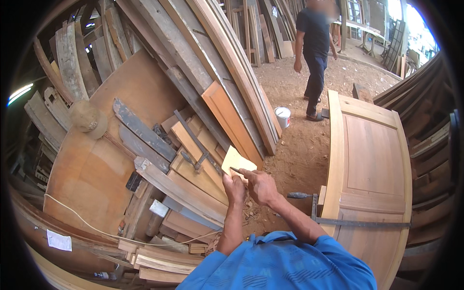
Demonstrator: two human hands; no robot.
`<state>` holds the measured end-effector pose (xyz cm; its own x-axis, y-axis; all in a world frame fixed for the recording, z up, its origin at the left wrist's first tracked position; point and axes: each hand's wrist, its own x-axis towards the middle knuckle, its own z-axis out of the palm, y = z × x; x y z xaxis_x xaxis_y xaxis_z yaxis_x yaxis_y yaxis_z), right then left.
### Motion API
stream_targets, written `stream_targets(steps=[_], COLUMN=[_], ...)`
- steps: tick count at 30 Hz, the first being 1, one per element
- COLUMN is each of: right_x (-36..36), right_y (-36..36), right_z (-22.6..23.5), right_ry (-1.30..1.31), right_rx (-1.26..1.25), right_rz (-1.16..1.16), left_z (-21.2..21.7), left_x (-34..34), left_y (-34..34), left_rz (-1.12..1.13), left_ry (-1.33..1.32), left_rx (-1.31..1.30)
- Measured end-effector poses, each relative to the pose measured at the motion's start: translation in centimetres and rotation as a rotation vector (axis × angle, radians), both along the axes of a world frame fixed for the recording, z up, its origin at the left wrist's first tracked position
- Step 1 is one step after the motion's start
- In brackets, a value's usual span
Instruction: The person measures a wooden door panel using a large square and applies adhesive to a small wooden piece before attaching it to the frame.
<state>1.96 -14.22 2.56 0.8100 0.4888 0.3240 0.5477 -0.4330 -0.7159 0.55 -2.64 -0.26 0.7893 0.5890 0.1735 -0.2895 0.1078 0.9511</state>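
In front of my blue shirt, my left hand (235, 187) grips the lower edge of a small pale yellow sheet (234, 160), which looks like paper or sandpaper. My right hand (263, 186) is closed around a dark slim pencil-like stick (235, 169), whose end lies against the sheet. Both hands are close together, right fingers beside the left ones. The stick's other end is hidden in my right hand. To my right lies a wooden panelled door (372, 152) with a bar clamp (362, 223) across it; the clamp's handle (299, 195) points toward my right forearm.
Long planks (227, 72) lean at the upper left. Offcuts, another clamp (197, 162) and a cap (88, 119) lie on and around a large plywood sheet (92, 179). A white bucket (282, 117) stands on the dirt floor. Farther off, a person (315, 53) is standing or walking.
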Motion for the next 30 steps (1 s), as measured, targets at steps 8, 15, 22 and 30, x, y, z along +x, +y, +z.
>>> stream_targets(steps=[8, 15, 22, 30], right_x=[-0.1, -0.1, 0.3, -0.3], right_y=[-0.1, -0.2, -1.7, -1.3], right_z=[-0.3, -2.2, 0.0, -0.2], right_ry=[0.004, -0.003, 0.001, -0.012], right_rx=[-0.072, -0.049, 0.085, 0.046], right_rz=[0.038, 0.031, -0.042, 0.013], left_z=[-1.8, -0.7, -0.5, 0.1], left_x=[0.1, -0.2, 1.0, 0.0], left_y=[0.6, -0.2, 1.1, 1.3], left_rz=[-0.050, -0.056, -0.043, -0.169], left_ry=[0.071, 0.101, -0.085, -0.092], left_rx=[0.001, -0.027, -0.048, -0.120])
